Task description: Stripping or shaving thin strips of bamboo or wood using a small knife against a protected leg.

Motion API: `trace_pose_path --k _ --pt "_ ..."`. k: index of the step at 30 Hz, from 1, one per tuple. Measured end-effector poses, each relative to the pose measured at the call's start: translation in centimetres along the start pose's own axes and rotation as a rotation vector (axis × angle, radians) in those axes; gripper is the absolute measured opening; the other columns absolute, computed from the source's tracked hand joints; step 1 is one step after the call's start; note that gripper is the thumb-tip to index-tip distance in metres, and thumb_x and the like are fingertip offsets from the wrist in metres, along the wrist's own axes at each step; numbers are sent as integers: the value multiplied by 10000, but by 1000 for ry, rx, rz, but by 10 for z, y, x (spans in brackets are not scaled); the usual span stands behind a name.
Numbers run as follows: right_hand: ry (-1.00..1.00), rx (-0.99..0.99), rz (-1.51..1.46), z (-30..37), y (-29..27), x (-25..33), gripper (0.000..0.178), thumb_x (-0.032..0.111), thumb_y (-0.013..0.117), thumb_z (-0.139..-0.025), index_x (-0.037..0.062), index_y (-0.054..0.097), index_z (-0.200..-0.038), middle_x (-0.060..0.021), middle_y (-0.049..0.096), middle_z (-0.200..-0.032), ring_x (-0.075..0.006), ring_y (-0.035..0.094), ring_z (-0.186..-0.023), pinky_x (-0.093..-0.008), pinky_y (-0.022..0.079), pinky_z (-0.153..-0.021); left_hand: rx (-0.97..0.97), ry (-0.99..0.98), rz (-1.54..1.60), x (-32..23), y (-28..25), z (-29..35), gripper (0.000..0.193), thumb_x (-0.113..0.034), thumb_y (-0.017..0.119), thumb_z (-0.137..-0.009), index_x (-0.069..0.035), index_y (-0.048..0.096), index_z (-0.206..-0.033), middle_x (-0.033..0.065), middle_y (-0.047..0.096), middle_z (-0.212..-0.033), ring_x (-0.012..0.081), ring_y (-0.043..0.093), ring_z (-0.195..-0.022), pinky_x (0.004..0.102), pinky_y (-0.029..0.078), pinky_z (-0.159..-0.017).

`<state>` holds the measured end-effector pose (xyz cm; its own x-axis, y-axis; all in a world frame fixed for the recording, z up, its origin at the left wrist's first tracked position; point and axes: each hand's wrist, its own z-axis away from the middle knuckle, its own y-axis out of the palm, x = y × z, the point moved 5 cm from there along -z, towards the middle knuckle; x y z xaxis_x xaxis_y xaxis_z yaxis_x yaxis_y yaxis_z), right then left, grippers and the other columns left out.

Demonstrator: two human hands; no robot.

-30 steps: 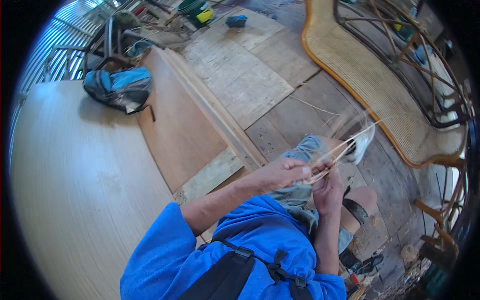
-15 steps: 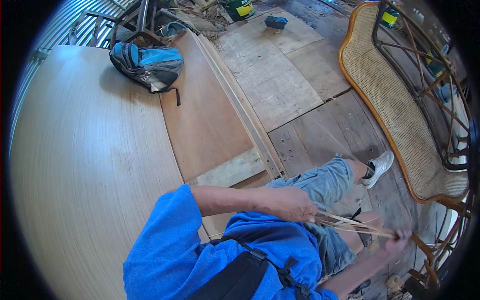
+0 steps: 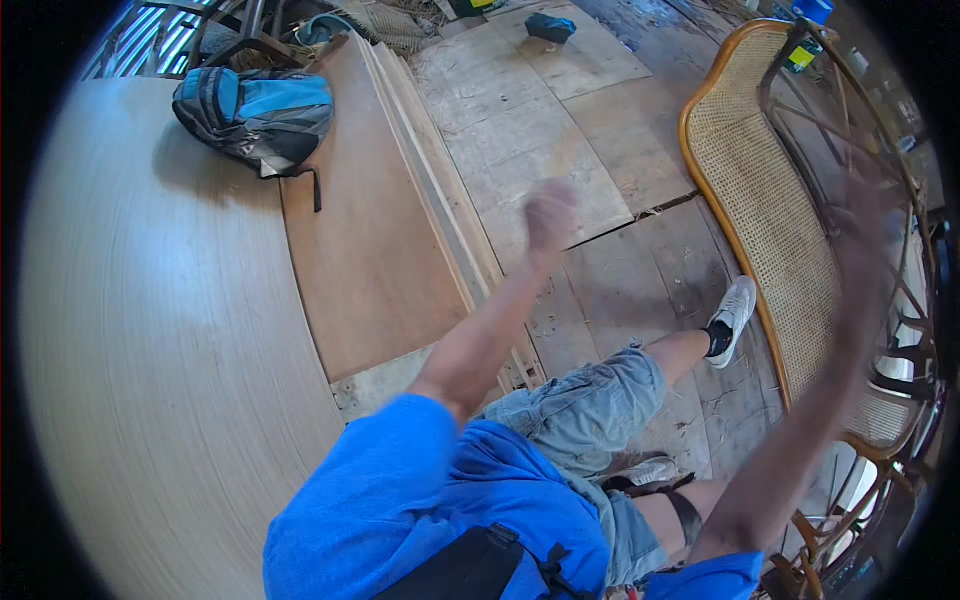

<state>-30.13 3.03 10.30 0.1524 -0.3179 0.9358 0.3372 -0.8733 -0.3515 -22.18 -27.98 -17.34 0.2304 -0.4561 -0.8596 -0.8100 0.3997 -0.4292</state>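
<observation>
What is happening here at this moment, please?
A person in a blue shirt holds both arms outstretched. The left hand appears over the floor sheets, the right hand near the cane seat. Both are blurred, so I cannot tell what either grip holds, if anything. A backpack lies on the panels.

1 head view, left fisheye | faces down over shorts (image 3: 590,412) to floor (image 3: 655,290) | close | rim hard to read

The cane seat (image 3: 760,190) is tan mesh rimmed in honey-orange, the T-shirt (image 3: 380,480) bright blue, the shorts (image 3: 590,405) grey-blue, the backpack (image 3: 285,120) turquoise, grey and black, the board (image 3: 170,320) pale and streaky-grained.
</observation>
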Motion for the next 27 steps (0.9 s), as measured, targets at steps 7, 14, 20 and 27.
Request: trace_pose_path --k 7,14,20,27 --pt "185 129 165 51 26 -140 355 140 548 -856 -14 492 -1171 -151 563 -1089 -209 581 -963 -312 449 -832 24 -856 -398 129 39 92 381 -300 457 -830 28 647 -874 277 606 -913 408 589 -920 456 461 -805" --pt "870 -410 -117 263 -117 -286 326 174 541 -882 -6 496 -1151 -66 585 -902 -119 553 -688 -207 430 -577 390 -820 -576 152 75 165 399 -347 453 -862 -6 647 -936 218 618 -995 366 593 -953 450 470 -807" --pt "982 -455 1 304 -118 -289 313 175 540 -887 8 491 -1147 -63 575 -871 -113 550 -689 -198 423 -563 662 -897 -666 158 92 209 371 -367 500 -853 -86 607 -1071 180 598 -1080 348 574 -1006 440 462 -841" --pt "998 -288 62 322 -93 -296 298 162 503 -901 -5 496 -1147 -49 582 -861 -100 549 -695 -191 420 -588 788 -698 -680 175 78 198 400 -266 562 -797 -4 499 -1093 229 594 -1032 370 565 -999 438 438 -851"
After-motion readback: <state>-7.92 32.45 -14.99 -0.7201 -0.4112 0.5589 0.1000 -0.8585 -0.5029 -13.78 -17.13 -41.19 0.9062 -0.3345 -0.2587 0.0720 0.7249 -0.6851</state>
